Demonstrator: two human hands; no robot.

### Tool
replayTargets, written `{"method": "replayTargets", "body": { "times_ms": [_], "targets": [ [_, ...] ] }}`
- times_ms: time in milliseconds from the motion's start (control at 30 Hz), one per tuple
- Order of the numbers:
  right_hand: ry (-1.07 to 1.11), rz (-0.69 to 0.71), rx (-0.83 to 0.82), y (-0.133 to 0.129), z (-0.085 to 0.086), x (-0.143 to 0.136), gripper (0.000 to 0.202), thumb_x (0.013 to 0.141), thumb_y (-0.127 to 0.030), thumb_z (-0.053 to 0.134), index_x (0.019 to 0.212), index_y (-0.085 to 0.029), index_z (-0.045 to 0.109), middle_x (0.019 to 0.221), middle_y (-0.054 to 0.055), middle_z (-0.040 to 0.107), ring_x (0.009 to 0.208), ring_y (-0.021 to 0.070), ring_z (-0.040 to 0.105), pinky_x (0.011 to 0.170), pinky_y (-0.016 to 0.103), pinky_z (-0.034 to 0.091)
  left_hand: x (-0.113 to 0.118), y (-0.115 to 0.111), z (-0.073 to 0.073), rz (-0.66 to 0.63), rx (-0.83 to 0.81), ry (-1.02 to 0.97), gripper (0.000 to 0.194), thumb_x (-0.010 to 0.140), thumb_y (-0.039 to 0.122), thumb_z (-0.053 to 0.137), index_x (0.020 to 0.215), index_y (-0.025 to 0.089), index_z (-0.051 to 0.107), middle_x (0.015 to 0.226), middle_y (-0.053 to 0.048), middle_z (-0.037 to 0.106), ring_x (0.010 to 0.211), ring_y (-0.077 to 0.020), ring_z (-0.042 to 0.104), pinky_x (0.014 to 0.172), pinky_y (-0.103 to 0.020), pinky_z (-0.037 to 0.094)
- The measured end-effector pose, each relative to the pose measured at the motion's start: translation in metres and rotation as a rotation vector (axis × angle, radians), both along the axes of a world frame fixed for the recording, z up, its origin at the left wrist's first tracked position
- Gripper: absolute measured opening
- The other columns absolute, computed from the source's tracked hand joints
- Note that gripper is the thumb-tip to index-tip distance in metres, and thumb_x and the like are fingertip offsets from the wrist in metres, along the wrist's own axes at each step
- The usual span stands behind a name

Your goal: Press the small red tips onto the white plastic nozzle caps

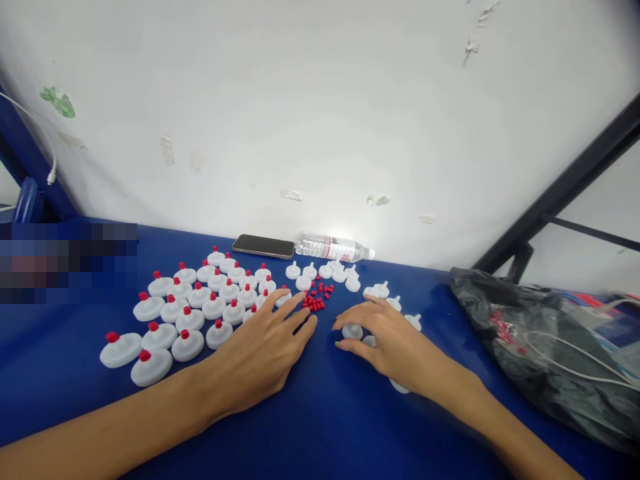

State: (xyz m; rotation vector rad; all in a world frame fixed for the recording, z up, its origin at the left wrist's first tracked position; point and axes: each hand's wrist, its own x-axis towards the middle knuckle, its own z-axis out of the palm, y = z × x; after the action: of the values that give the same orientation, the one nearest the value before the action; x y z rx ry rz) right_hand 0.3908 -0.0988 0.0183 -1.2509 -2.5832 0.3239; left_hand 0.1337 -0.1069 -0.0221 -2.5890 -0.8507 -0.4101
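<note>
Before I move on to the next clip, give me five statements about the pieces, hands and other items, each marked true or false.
1. White pieces with red tips are grouped on the left of the blue table. True.
2. The phone stands upright against the wall. False: the phone lies flat.
3. Small loose red pieces lie near the fingers of the left hand. True.
4. The clear bottle stands upright. False: the bottle lies on its side beside the phone.
5. The black bag is left of both hands. False: it is right of the right hand.
</note>
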Motion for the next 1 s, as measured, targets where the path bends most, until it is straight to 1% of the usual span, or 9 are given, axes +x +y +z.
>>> {"method": "replayTargets", "body": {
  "times_ms": [100,200,267,367,433,533,633,800,1000],
  "targets": [
    [-0.069,-0.068,0.032,0.000,0.005,0.004,0.038,0.089,-0.033,0.082,0.125,-0.026,0.072,0.121,0.007,0.079,0.119,0.0329,0.071,0.119,0.058,0.040,-0.001,0.001,0.002,-0.035,0.016,-0.016,0.041,0.086,0.006,0.059,0.126,0.010,0.064,0.122,-0.009,0.073,0.127,-0.0344,0.056,0.117,-0.054,0.029],
    [-0.144,-0.115,0.017,0.002,0.008,0.007,0.033,0.088,-0.030,0.082,0.121,-0.028,0.075,0.111,0.006,0.081,0.113,0.0349,0.073,0.114,0.057,0.046,-0.002,0.002,0.003,-0.056,0.042,-0.007,0.039,0.086,0.003,0.060,0.123,0.011,0.065,0.117,-0.010,0.072,0.118,-0.0328,0.058,0.114,-0.053,0.033],
    [-0.127,-0.106,0.008,0.003,0.007,0.007,0.029,0.092,-0.026,0.077,0.121,-0.029,0.074,0.111,0.004,0.081,0.113,0.0332,0.073,0.112,0.053,0.048,-0.003,0.002,0.003,-0.043,0.055,-0.005,0.033,0.088,0.004,0.061,0.120,0.012,0.067,0.113,-0.010,0.071,0.113,-0.0320,0.059,0.111,-0.052,0.036],
    [-0.017,-0.068,-0.005,-0.001,0.007,0.003,0.039,0.098,-0.025,0.066,0.136,-0.032,0.064,0.120,0.004,0.077,0.111,0.0280,0.073,0.097,0.042,0.058,-0.004,0.003,0.003,-0.030,0.032,-0.016,0.027,0.089,0.004,0.064,0.113,0.015,0.068,0.108,-0.010,0.069,0.110,-0.0308,0.059,0.107,-0.050,0.040],
    [0.044,-0.047,-0.021,-0.005,0.008,-0.001,0.045,0.101,-0.026,0.061,0.146,-0.033,0.055,0.123,0.004,0.074,0.106,0.0249,0.073,0.088,0.038,0.060,-0.004,0.003,0.004,-0.030,0.006,-0.034,0.024,0.089,0.003,0.065,0.109,0.015,0.068,0.107,-0.010,0.068,0.111,-0.0305,0.059,0.106,-0.049,0.041],
    [0.093,-0.006,-0.001,-0.011,0.010,-0.005,0.047,0.102,-0.025,0.059,0.148,-0.034,0.052,0.122,0.003,0.073,0.110,0.0238,0.070,0.096,0.041,0.057,-0.003,0.001,0.005,-0.046,-0.003,-0.093,0.024,0.090,-0.001,0.061,0.108,0.015,0.066,0.110,-0.010,0.069,0.115,-0.0299,0.058,0.111,-0.050,0.038],
    [0.134,0.015,0.022,-0.014,0.011,-0.009,0.045,0.101,-0.023,0.060,0.145,-0.033,0.052,0.120,0.003,0.073,0.110,0.0235,0.068,0.100,0.042,0.055,-0.002,-0.002,0.007,-0.108,-0.019,-0.192,0.027,0.095,-0.002,0.053,0.114,0.013,0.064,0.110,-0.009,0.069,0.110,-0.0260,0.060,0.116,-0.048,0.034],
    [0.116,0.040,-0.007,-0.016,0.010,-0.011,0.049,0.100,-0.025,0.063,0.146,-0.033,0.050,0.118,0.002,0.073,0.108,0.0238,0.066,0.100,0.042,0.054,-0.001,-0.009,0.011,-0.197,-0.060,-0.372,0.024,0.101,0.001,0.053,0.119,0.013,0.062,0.108,-0.007,0.068,0.104,-0.0233,0.057,0.103,-0.043,0.040],
    [0.100,0.116,0.031,-0.017,0.009,-0.012,0.051,0.098,-0.024,0.068,0.145,-0.031,0.051,0.124,0.003,0.073,0.110,0.0242,0.066,0.102,0.043,0.052,0.000,-0.015,0.013,-0.209,-0.101,-0.374,0.022,0.104,0.005,0.049,0.119,0.015,0.062,0.106,-0.006,0.067,0.100,-0.0225,0.056,0.094,-0.040,0.042]
  ]
}}
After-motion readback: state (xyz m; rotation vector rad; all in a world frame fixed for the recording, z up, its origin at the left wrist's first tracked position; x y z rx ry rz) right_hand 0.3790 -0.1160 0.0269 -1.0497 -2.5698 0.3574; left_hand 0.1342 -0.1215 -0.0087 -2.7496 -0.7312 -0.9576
